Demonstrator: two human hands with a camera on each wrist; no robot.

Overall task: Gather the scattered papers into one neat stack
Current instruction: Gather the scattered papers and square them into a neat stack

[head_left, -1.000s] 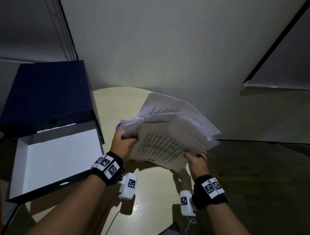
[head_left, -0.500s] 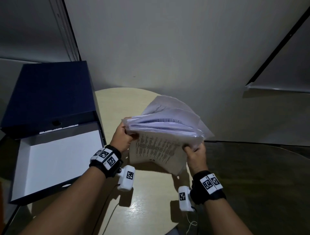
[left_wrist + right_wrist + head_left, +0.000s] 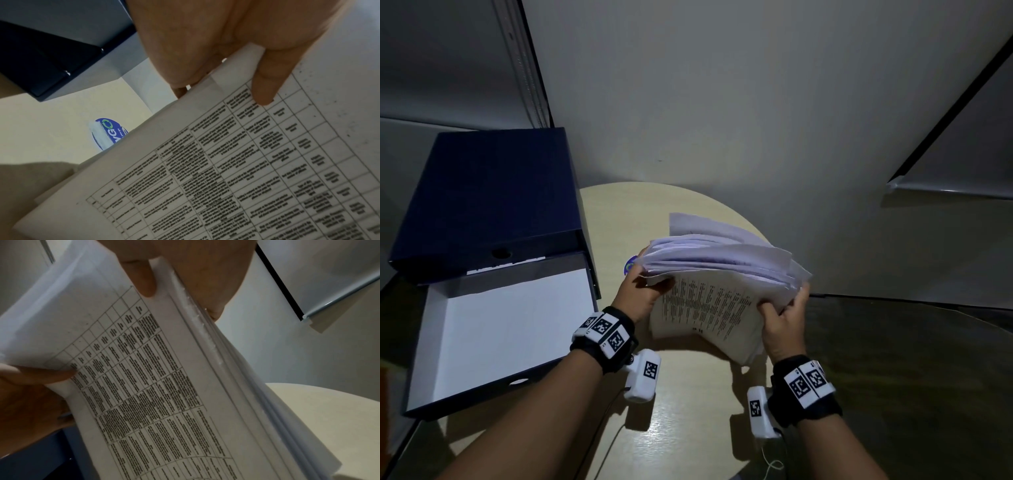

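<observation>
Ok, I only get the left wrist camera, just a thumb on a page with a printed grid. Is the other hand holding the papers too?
Observer: Yes. The right hand grips the papers at the edge opposite the left hand.
Operator: Is the pile neat?
Observer: Not yet. In the head view, the sheets fan out unevenly along the top edge.
Operator: What's the dark thing in my corner?
Observer: A dark blue box lying open on the left, white inside.

Open dark-blue box [image 3: 493, 240] on round beige table [image 3: 619, 212]; round blue sticker [image 3: 109, 134] on tabletop.
</observation>
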